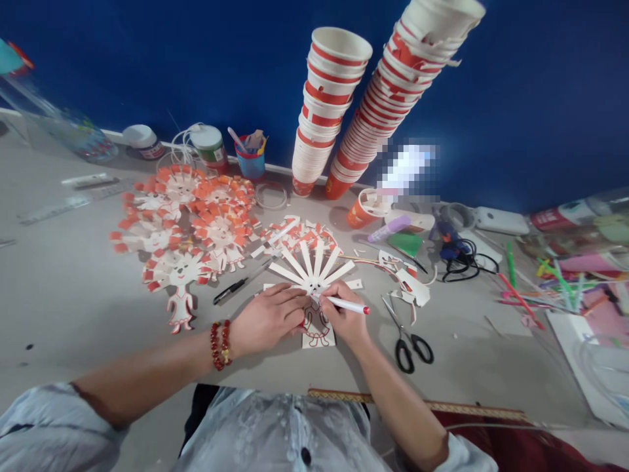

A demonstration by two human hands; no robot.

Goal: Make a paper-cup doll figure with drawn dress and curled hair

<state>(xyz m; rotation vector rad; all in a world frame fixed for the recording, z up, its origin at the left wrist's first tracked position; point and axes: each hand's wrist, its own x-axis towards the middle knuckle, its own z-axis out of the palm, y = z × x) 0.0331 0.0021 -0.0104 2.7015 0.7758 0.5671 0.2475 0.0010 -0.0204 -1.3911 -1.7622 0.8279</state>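
Observation:
A white paper figure point(318, 337), cut from a cup, lies on the table in front of me. Strips fan out around its head, and a face and a dress are drawn on its body. My left hand point(270, 314) grips the figure's left edge, pressing it down; a bit of red shows at its fingertips, too small to make out. In my right hand point(344, 313) is a white felt-tip pen point(350, 305) with a red end, its tip at the figure just below the face. My right fingers partly cover the body.
Finished paper dolls point(181, 278) with orange-tipped strips cluster at the left. A black pen point(230, 291) lies near my left hand, scissors point(405, 337) to the right. Tall paper cup stacks point(314, 151) stand at the back. Scraps point(415, 287), black cord point(462, 255) and coloured sticks point(565, 288) spread rightward.

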